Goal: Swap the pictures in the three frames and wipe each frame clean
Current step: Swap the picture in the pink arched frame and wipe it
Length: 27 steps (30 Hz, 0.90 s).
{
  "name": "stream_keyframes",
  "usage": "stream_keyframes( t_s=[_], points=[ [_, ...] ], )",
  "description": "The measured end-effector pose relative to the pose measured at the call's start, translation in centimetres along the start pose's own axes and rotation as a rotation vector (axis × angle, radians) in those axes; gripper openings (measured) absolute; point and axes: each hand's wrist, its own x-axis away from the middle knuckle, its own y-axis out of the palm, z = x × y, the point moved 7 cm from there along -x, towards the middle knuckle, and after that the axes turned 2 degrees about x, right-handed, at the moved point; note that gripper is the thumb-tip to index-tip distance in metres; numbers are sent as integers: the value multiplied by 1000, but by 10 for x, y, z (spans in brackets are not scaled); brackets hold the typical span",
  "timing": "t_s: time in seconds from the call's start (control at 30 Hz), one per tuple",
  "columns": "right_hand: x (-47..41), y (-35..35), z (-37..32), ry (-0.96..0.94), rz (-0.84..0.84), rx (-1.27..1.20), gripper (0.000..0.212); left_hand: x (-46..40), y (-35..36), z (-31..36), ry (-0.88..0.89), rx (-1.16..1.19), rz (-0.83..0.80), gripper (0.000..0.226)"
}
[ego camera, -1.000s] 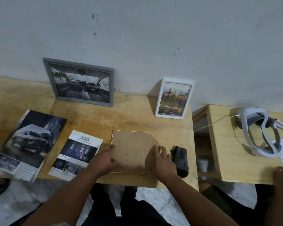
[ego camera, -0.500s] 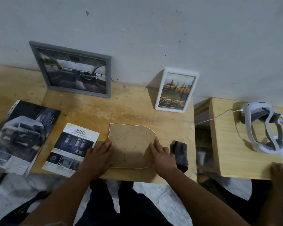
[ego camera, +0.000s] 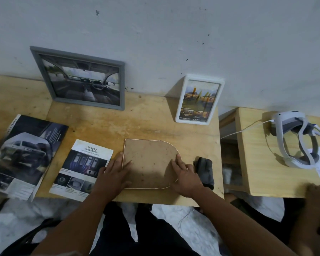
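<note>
A brown backing board, face down with one rounded corner, lies on the table. The left hand presses flat on its left edge; the right hand rests fingers on its right edge. Just right of that grip lies a dark cloth. A safety leaflet lies left of the left hand.

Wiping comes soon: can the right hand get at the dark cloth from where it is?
Probably yes. The dark cloth lies just beside the right hand, on the table's bare right edge, nothing between them.
</note>
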Motion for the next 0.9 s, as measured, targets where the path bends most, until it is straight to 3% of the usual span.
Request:
stream_keyframes(
  t_s=[0.1,0.17,0.37,0.47,0.6,0.67,0.77,0.9],
  points=[
    [1,-16,9,-25,126,-551,66,0,-8,4,-21,112,12,84],
    [7,-21,23,89,269,-855,56,4,-8,9,-11,214,38,81],
    [14,-9,20,353,257,-1351,58,16,6,33,-31,271,17,100],
    [13,-3,19,433,266,-1457,47,20,9,37,-58,247,-8,101],
    [10,-4,27,486,326,-1454,30,21,-3,35,7,211,82,92],
    [7,-11,33,502,364,-1446,24,22,-16,35,73,177,163,75],
    [5,-36,35,487,355,-1446,27,21,-43,30,90,99,270,71],
    [3,-73,45,415,330,-1531,30,10,-102,40,149,24,523,51]
  ],
)
